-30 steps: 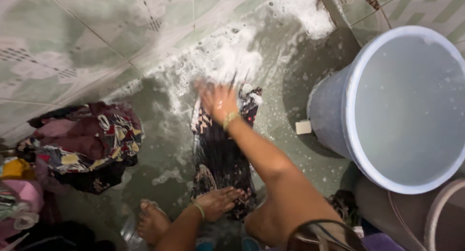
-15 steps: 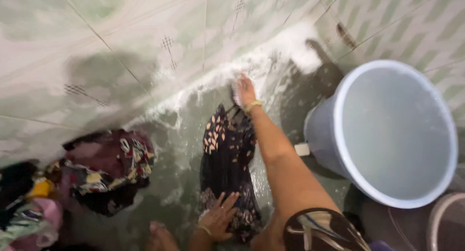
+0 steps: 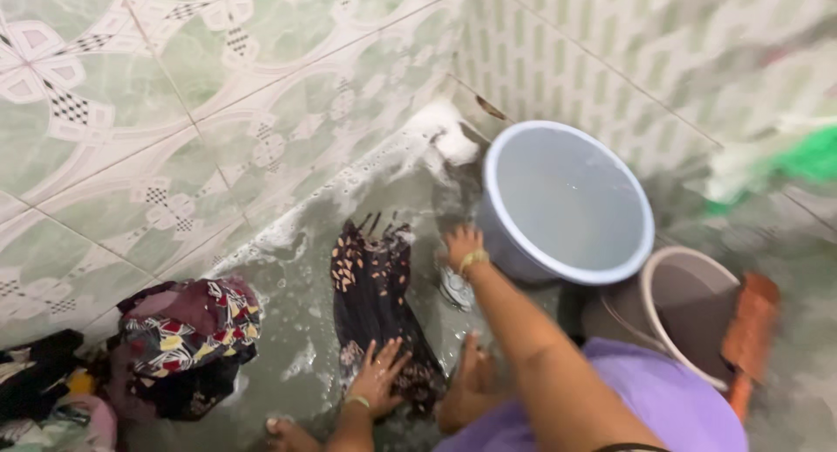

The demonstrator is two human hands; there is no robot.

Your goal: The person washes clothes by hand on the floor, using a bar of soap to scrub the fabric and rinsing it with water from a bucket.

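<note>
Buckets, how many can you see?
2. The blue bucket stands by the tiled wall, near the right hand. The brown bucket sits right beside it. More may be out of view.

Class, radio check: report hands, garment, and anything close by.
Left hand flat on dark patterned garment, wet soapy floor. Right hand off the cloth, beside blue bucket. Clothes pile lies apart, left.

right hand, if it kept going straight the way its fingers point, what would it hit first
The right hand points up the wet floor; it would probably first meet the blue bucket, though depth is unclear.
</note>
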